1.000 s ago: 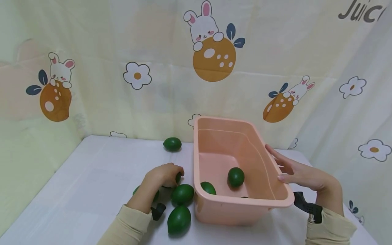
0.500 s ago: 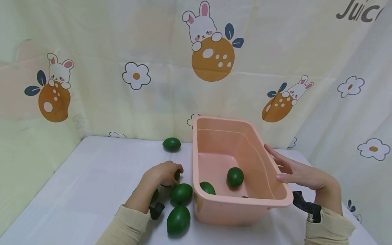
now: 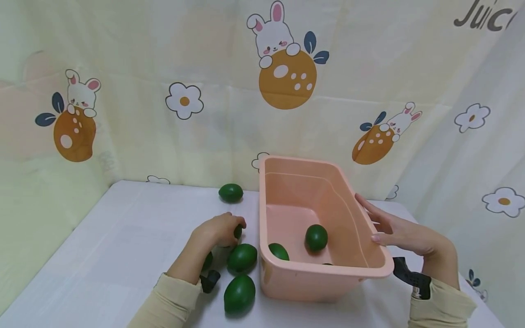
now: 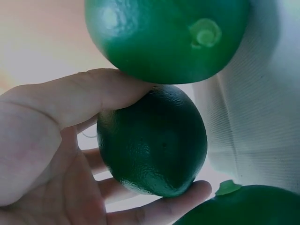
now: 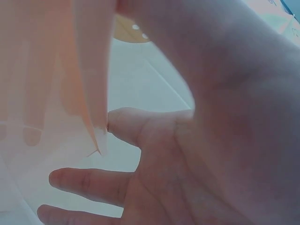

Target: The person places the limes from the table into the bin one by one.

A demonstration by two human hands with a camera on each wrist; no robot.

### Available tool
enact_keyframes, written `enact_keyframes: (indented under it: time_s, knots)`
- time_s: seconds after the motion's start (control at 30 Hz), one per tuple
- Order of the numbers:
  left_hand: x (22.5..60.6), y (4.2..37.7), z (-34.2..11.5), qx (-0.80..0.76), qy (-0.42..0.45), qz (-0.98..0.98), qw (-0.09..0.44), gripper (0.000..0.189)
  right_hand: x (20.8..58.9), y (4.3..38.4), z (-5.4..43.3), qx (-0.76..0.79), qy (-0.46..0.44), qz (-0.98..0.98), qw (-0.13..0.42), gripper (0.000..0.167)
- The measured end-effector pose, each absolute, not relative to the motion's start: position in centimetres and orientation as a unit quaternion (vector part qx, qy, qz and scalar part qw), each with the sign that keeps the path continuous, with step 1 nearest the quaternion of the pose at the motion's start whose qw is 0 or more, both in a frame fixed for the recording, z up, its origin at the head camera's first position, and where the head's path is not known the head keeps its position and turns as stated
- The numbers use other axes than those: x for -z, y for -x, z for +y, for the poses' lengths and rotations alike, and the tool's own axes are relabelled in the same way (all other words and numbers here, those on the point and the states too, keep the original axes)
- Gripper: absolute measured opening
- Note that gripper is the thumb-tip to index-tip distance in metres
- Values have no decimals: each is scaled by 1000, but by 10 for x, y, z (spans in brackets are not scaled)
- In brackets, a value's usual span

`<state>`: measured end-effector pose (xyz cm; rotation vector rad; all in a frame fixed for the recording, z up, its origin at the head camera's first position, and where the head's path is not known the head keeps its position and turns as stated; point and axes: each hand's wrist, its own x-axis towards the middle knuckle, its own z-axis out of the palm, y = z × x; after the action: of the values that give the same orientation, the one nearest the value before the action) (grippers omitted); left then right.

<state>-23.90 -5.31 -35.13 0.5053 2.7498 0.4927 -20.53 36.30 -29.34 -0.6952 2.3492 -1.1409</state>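
In the head view my left hand (image 3: pixel 216 231) is low over the table, left of a pink plastic bin (image 3: pixel 311 286). Its thumb and fingers curl round a dark green lime (image 4: pixel 152 145), which the hand mostly covers in the head view. A second lime (image 3: pixel 242 258) lies close by the thumb, and another lime (image 3: pixel 239 294) sits nearer the front. Part of one more lime (image 3: pixel 207 261) shows behind the wrist. At the bin's right side, my right hand (image 3: pixel 404 233) touches the rim with its thumb and forefinger, fingers straight along the outside.
Inside the bin rest a whole lime (image 3: pixel 316 238), a partly hidden lime (image 3: pixel 279 251) and a sliver of another at the near wall. A lone lime (image 3: pixel 231 193) lies at the table's back edge. A printed curtain (image 3: pixel 221 136) hangs behind the white table (image 3: pixel 123 237).
My left hand has risen slightly in view, and the lime by its thumb has shifted a little away from me. My left forearm covers more of the lime behind it. My right hand stays put.
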Motion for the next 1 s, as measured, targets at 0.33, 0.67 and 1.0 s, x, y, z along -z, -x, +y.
enact_keyframes:
  time_s: [0.33, 0.67, 1.0]
  knots:
    - [350, 246, -53, -216, -165, 956, 105, 42, 293, 204, 362, 410, 254, 851, 210, 83]
    - [345, 246, -52, -261, -135, 955, 46, 47, 295, 205, 361, 419, 249, 848, 207, 84]
    - [339, 246, -51, -301, -118, 946, -1, 50, 295, 205, 361, 414, 244, 853, 202, 84]
